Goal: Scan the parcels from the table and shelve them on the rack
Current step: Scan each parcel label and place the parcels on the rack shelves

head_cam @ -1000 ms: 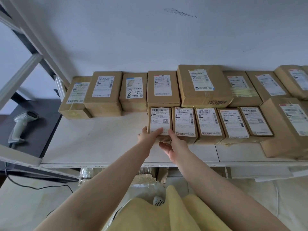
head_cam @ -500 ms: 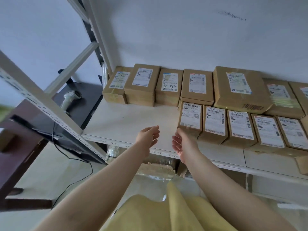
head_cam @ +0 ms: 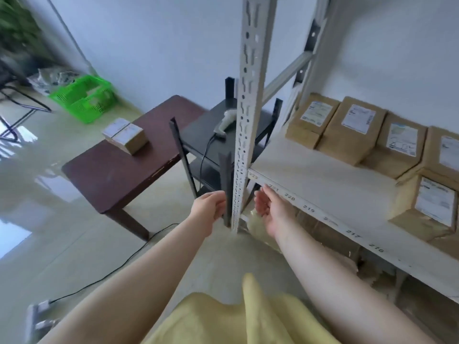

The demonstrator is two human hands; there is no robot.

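Left hand (head_cam: 211, 207) and right hand (head_cam: 269, 209) loosely spread, empty, flanking rack upright (head_cam: 244, 135); remaining parcel (head_cam: 124, 135) on brown table (head_cam: 111, 180); scanner (head_cam: 224, 122) on dark stand; risks: knuckles clipping upright, foot snagging floor cable (head_cam: 119, 266).

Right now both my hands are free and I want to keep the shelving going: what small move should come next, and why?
Probably reach the left hand toward the parcel on the brown table. Both hands are empty, the right hand sits by the rack's shelf edge, and that parcel is the only one not yet shelved. The scanner lies on the black stand beside it.
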